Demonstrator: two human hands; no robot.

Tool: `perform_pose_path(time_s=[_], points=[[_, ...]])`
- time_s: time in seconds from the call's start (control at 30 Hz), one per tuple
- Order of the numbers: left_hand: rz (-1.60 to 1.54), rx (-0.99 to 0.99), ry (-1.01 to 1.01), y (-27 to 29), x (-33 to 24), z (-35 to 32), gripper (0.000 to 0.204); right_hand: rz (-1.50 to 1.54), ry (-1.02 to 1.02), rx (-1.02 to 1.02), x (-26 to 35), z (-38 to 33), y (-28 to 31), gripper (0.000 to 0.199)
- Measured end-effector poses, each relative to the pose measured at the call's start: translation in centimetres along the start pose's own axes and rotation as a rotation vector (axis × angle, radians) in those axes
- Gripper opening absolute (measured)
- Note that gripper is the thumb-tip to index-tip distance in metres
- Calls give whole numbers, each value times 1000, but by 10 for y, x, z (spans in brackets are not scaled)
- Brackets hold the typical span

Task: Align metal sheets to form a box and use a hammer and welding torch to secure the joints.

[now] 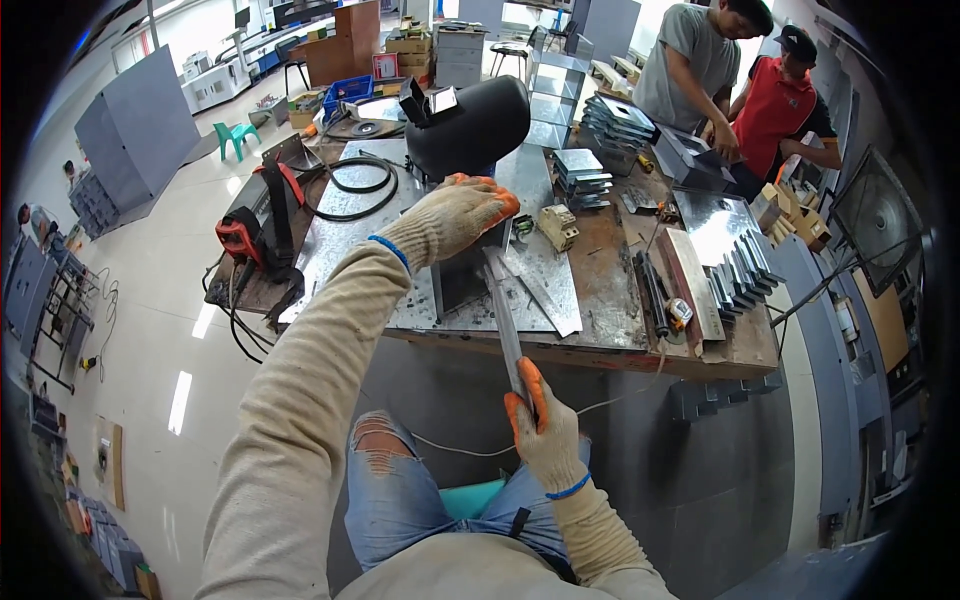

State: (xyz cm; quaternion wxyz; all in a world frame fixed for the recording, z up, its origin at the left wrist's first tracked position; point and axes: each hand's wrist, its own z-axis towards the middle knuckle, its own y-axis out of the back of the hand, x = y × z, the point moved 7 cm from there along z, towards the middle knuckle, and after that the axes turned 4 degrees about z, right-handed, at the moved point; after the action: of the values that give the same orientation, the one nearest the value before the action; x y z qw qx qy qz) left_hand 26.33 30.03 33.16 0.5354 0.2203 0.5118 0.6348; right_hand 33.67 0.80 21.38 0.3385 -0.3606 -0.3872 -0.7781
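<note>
Right hand [541, 428] in an orange-tipped glove, closed around the near end of a long flat file [507, 330]. File's long axis running from the lap up and slightly left, far end pointing away onto the workbench [600, 290], resting at a small metal box [462, 280]. Left hand [455, 215], gloved alike, pressed palm-down on top of that box, fingers curled over its far edge. Black welding helmet [470, 125] just beyond. Two people [735, 80] working at the bench's far right corner.
</note>
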Motion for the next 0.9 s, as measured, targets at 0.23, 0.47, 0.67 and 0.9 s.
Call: perform_pose_path(time_s=[0.23,0.47,0.67,0.9], points=[[-24,18,87,1,-2,0,51,-149,-195,118,-20,-10,-4,61],[-46,54,85,8,-7,-3,50,-24,-134,33,-31,-7,-5,61],[-34,40,91,12,-5,2,51,-3,-164,23,-23,8,-3,57],[-79,55,139,13,-10,-1,54,-8,-342,85,-39,33,-36,54]])
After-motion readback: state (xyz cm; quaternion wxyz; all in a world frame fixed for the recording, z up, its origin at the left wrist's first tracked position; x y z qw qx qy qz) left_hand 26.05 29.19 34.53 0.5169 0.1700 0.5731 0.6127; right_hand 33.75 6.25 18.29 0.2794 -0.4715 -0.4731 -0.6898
